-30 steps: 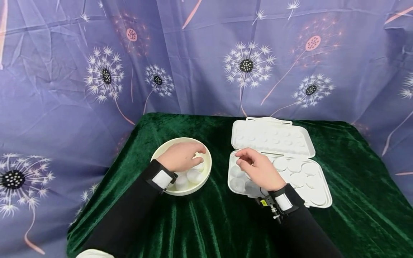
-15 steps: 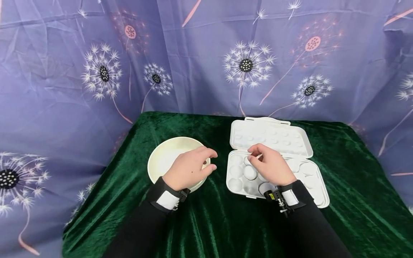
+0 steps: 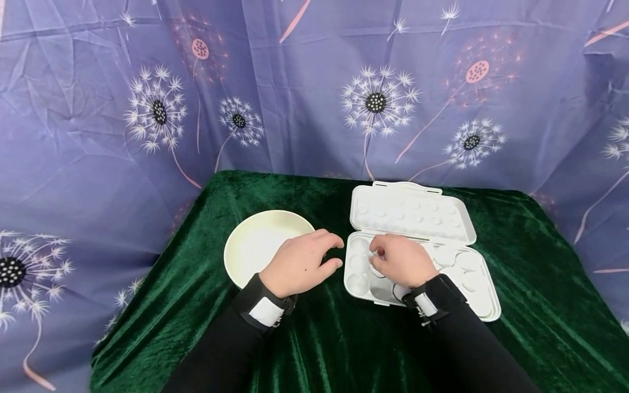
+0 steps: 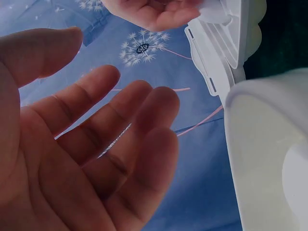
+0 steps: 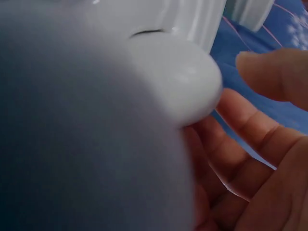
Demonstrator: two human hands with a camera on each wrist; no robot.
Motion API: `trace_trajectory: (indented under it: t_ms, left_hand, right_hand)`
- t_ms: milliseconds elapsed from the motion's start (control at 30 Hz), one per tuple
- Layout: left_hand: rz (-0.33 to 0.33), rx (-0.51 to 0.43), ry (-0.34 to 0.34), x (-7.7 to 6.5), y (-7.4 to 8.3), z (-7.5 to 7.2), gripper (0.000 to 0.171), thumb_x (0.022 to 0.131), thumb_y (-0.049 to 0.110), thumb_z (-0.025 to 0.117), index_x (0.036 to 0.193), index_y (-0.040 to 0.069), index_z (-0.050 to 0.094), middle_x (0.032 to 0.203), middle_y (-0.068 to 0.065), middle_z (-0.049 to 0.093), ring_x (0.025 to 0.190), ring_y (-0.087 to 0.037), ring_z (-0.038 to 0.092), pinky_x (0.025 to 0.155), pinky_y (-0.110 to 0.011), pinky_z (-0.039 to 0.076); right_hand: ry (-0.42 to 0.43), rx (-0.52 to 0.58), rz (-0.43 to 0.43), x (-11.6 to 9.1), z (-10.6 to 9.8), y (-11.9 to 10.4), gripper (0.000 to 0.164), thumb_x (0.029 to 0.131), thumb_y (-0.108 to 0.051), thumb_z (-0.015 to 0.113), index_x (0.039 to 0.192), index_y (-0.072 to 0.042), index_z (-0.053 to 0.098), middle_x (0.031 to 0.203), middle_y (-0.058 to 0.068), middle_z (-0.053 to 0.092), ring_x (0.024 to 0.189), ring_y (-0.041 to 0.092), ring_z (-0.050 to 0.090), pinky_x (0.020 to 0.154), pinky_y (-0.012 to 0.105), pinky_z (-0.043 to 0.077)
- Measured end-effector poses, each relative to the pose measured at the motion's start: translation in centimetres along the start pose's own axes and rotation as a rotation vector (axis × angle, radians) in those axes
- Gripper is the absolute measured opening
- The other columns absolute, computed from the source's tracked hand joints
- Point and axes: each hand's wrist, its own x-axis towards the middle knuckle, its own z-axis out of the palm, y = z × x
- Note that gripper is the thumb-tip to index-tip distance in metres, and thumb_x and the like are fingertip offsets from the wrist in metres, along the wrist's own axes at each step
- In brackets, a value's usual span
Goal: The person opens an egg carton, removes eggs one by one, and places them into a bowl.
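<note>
My left hand [image 3: 300, 265] hovers over the right rim of a cream bowl [image 3: 255, 245], fingers apart and nothing between them. In the left wrist view, part of a white egg [image 4: 297, 178] shows inside the bowl. At the right, my right hand [image 3: 405, 262] is low over the cups of an open white plastic egg box [image 3: 358, 265]. The right wrist view has a white egg [image 5: 178, 77] against its fingers, while the thumb [image 5: 264, 72] stands apart from it. Below the palm, the box's contents are mostly hidden.
The box's raised lid [image 3: 413, 213] leans back behind its base. A green velvet cloth [image 3: 314, 344] covers the table. Purple dandelion-print fabric [image 3: 304, 98] hangs behind. A large blurred pale shape [image 5: 86, 134] blocks much of the right wrist view.
My left hand has moved from inside the bowl to the right, past its rim. My right hand shifted right, then came lower and slightly left, now covering an egg seen half a second ago.
</note>
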Motion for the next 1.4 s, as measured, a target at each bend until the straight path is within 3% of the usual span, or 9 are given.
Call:
trace_trajectory:
  t_ms: [300, 433, 700, 1000, 1200, 1400]
  left_hand:
    - [0.014, -0.007, 0.000, 0.0, 0.1, 0.1, 0.030, 0.099, 0.032, 0.064, 0.126, 0.019, 0.067, 0.115, 0.006, 0.065, 0.079, -0.007, 0.057, 0.066, -0.030, 0.050]
    - [0.017, -0.005, 0.006, -0.1, 0.2, 0.1, 0.030, 0.099, 0.032, 0.064, 0.126, 0.020, 0.067, 0.115, 0.007, 0.065, 0.079, -0.006, 0.057, 0.066, -0.029, 0.049]
    - [0.011, -0.018, 0.014, -0.1, 0.3, -0.1, 0.030, 0.098, 0.032, 0.065, 0.125, 0.019, 0.067, 0.109, 0.008, 0.064, 0.077, -0.005, 0.054, 0.064, -0.028, 0.047]
    - [0.029, -0.026, 0.018, 0.0, 0.6, 0.2, 0.032, 0.097, 0.031, 0.066, 0.127, 0.020, 0.066, 0.112, 0.007, 0.064, 0.076, -0.006, 0.054, 0.063, -0.028, 0.048]
    - [0.049, -0.026, 0.019, 0.1, 1.0, 0.3, 0.036, 0.097, 0.031, 0.067, 0.131, 0.018, 0.063, 0.119, 0.004, 0.063, 0.082, -0.008, 0.061, 0.069, -0.030, 0.052]
    - [0.061, -0.047, 0.053, 0.2, 1.2, 0.1, 0.041, 0.096, 0.031, 0.070, 0.133, 0.018, 0.061, 0.120, 0.002, 0.063, 0.083, -0.009, 0.061, 0.069, -0.031, 0.053]
  right_hand:
    - [-0.085, -0.226, -0.138, -0.1, 0.2, -0.4, 0.022, 0.078, -0.016, 0.080, 0.098, -0.016, 0.070, 0.086, -0.003, 0.054, 0.060, 0.011, 0.049, 0.056, 0.032, 0.043]
    - [-0.115, -0.236, -0.132, 0.0, 0.1, -0.6, 0.023, 0.078, -0.016, 0.080, 0.097, -0.016, 0.067, 0.086, -0.003, 0.051, 0.058, 0.011, 0.046, 0.054, 0.031, 0.042]
    - [-0.048, -0.176, -0.111, -0.4, -0.1, -0.3, 0.022, 0.079, -0.015, 0.075, 0.099, -0.014, 0.067, 0.089, -0.004, 0.053, 0.060, 0.009, 0.047, 0.057, 0.031, 0.043]
    - [0.060, -0.007, -0.124, -0.9, -1.0, -1.0, 0.023, 0.083, -0.019, 0.074, 0.105, -0.018, 0.067, 0.094, -0.007, 0.057, 0.068, 0.006, 0.051, 0.062, 0.031, 0.046]
    - [0.137, 0.208, -0.198, -0.8, -1.5, -2.2, 0.019, 0.086, -0.020, 0.076, 0.102, -0.021, 0.066, 0.097, -0.011, 0.059, 0.077, 0.006, 0.057, 0.067, 0.030, 0.050]
    - [0.156, 0.441, -0.263, -0.4, -1.3, -3.1, 0.020, 0.091, -0.022, 0.077, 0.108, -0.023, 0.067, 0.106, -0.011, 0.063, 0.084, 0.010, 0.063, 0.070, 0.031, 0.053]
